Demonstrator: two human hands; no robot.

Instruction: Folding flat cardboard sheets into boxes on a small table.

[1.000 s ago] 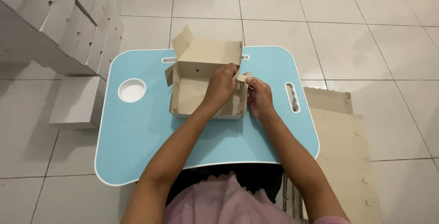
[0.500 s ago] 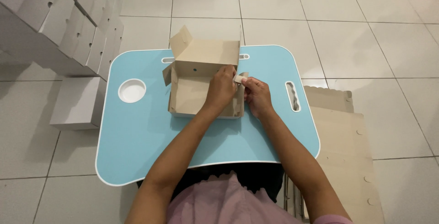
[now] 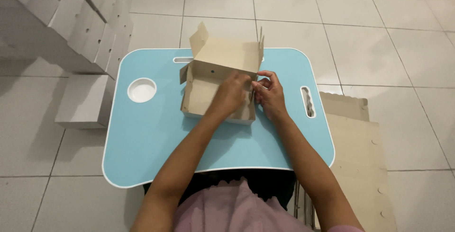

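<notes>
Two hands, left hand (image 3: 231,94) and right hand (image 3: 270,94), pinch the cardboard box's (image 3: 208,87) right wall on the blue worktop (image 3: 142,142); pressing evenly should keep the fold square.

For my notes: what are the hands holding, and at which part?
Both the left hand and right hand grip the cardboard box at its right side wall.

Cardboard box (image 3: 208,87), frame centre: plain brown. Lap table (image 3: 142,147): light blue, white rim, white round cup recess (image 3: 141,90). Stacked boxes (image 3: 71,19), upper left: white; floor tiles (image 3: 379,38): pale grey.
</notes>
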